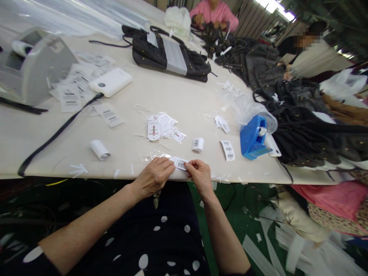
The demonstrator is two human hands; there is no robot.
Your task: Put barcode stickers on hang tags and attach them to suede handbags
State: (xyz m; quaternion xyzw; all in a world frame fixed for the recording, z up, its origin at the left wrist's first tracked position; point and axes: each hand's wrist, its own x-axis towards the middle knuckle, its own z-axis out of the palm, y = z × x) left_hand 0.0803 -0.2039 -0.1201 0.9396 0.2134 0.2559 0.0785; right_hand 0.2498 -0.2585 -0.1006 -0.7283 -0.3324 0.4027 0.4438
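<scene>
At the table's near edge, my left hand (156, 172) lies with its fingers closed on a small white hang tag (180, 164) with a barcode. My right hand (200, 174) pinches the tag's right end between thumb and fingers. Clear tag strings (155, 155) stick out behind my left hand. Just beyond, a bunch of printed hang tags (163, 126) lies with its strings. A curled roll of barcode stickers (198, 145) stands close to my right hand. Further right lies a flat strip of barcode stickers (227, 150).
A blue tape dispenser (253, 138) stands right, beside a pile of dark bags (310, 126). Wrapped dark bags (172, 57) lie at the back. At left are a grey dispenser (37, 69), label sheets (71, 96), a white power bank (110, 82) with cable, and a paper roll (100, 149). Two people work beyond.
</scene>
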